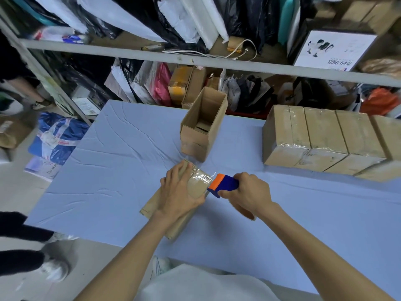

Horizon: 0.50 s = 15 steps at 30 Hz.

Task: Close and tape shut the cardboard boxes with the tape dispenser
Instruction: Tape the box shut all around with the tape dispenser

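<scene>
Box (pixel 173 205) under left hand (pixel 180 190), right hand (pixel 249 192) gripping dispenser (pixel 223 184)

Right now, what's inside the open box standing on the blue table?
Inside the open box you can see brown cardboard walls and, deep down, a folded cardboard piece with a dark gap. Its near wall hides the rest of the bottom.

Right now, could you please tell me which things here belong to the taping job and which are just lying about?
Job: tape dispenser in the right hand; box under the left hand; open box; taped boxes.
Lying about: pink bag; framed print; blue bag on the floor.
</scene>
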Motion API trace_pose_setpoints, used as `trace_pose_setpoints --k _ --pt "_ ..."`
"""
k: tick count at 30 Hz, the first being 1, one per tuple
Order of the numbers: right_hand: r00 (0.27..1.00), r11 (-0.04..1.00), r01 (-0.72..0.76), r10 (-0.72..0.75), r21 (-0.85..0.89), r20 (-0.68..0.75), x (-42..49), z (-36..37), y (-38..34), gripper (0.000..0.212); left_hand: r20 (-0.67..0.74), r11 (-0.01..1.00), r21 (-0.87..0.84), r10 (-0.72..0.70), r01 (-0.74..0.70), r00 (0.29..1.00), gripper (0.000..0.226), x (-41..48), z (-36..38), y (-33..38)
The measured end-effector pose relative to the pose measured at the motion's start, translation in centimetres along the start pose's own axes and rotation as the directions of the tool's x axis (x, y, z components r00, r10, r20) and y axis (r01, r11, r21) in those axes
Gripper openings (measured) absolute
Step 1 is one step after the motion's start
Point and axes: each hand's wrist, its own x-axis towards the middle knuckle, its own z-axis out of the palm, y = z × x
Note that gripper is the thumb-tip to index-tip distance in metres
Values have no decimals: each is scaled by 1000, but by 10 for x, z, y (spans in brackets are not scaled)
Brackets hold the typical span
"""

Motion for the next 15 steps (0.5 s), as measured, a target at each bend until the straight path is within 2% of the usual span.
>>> trace_pose_setpoints --k 2,4,5,8,12,15 --pt "997 984 44 -33 -172 64 2 18 -4 34 -35 999 -30 44 -45 998 95 -4 2 1" --pt "987 984 38 -9 -174 162 -7 45 -2 36 -24 995 -36 89 -90 996 95 -9 6 7" --pt "984 986 34 -5 -161 175 -12 56 0 40 -27 998 -35 58 -59 998 95 -9 5 9" --pt "997 985 3 10 -174 76 -24 70 9 47 -22 998 -23 -51 50 998 93 -5 5 8" --pt "994 982 -51 33 -180 -103 -21 65 27 58 23 1000 -7 1 -1 1000 98 -2 6 -3" --pt "991 957 -91 59 -277 -123 -14 67 34 69 29 1000 5 6 -6 1000 100 -5 2 0"
